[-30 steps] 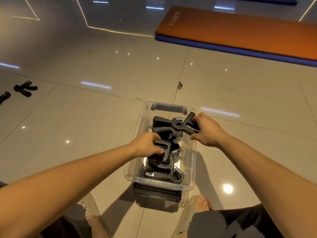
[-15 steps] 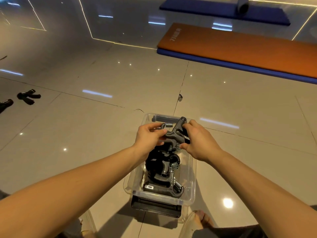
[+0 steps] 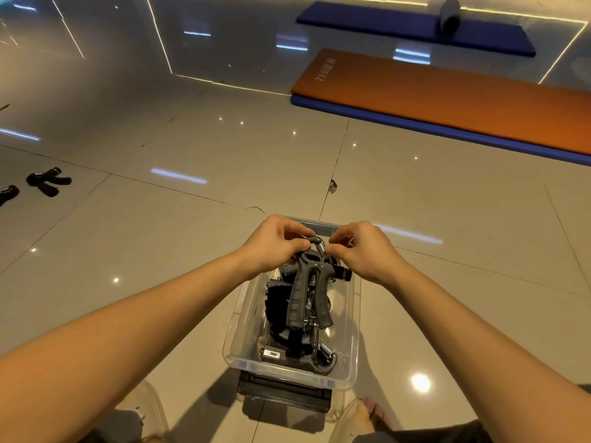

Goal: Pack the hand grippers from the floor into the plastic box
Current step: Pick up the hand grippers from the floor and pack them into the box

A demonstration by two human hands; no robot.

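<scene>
A clear plastic box [image 3: 238,318] stands on the tiled floor in front of me, with several black hand grippers piled inside. Over its far end I hold one black hand gripper [image 3: 302,292] by its spring end, handles pointing toward me. My left hand [image 3: 275,244] pinches the left side of the spring loop. My right hand [image 3: 364,251] pinches the right side of it. Two more hand grippers lie on the floor far left, one [image 3: 48,182] in full view and one [image 3: 8,194] cut off by the frame edge.
A black flat lid or tray [image 3: 284,393] lies under the box's near end. My feet in clear sandals [image 3: 358,417] flank it. An orange mat [image 3: 447,100] on a blue one lies far right, with another blue mat [image 3: 415,30] beyond. A small chip [image 3: 332,187] marks the tile joint.
Both hands have come together at the gripper's spring end and turned it, so its handles now point toward me over the box. The camera has tilted up a little.
</scene>
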